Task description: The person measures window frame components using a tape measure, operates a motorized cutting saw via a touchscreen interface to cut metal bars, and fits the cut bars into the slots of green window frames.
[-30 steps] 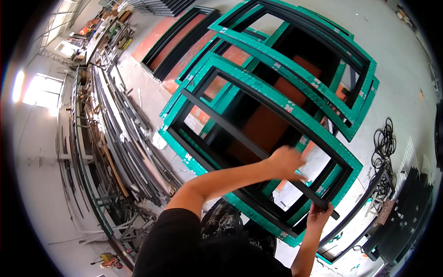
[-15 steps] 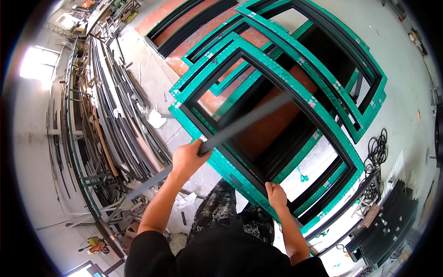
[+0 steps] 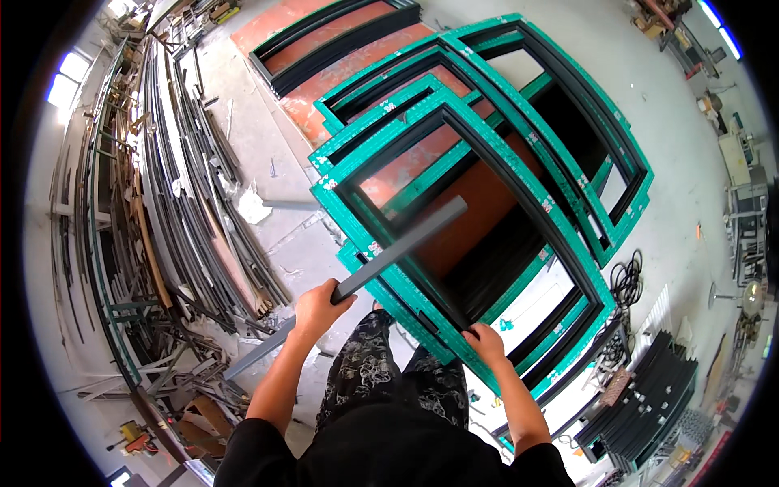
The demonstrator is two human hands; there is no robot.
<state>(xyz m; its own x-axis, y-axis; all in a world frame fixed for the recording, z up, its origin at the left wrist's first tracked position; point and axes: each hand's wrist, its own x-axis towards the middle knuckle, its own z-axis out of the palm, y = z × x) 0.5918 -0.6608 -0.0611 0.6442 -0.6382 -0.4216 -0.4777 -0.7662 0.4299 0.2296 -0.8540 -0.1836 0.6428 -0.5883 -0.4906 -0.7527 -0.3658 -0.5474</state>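
Observation:
My left hand [image 3: 321,310] is closed round a long grey bar [image 3: 406,247]. The bar slants from lower left to upper right, its far end over the opening of the nearest window frame. That black frame [image 3: 552,231] has green film along its faces and leans at a tilt in front of me. My right hand [image 3: 487,345] grips the frame's near edge, thumb on the black inner profile and fingers hidden beneath. Behind it stand more green-filmed frames [image 3: 629,162], overlapping one another.
Long metal profiles [image 3: 174,178] lie heaped along a rack at the left. Black frames [image 3: 341,49] rest on a reddish board [image 3: 304,114] at the back. To the right are coiled black cable [image 3: 626,280] and a stack of black profiles [image 3: 641,406]. White scraps [image 3: 253,204] litter the floor.
My left hand has come down and nearer to me, and the bar's far end has moved left and down. My right hand keeps its grip on the frame. The view has shifted slightly.

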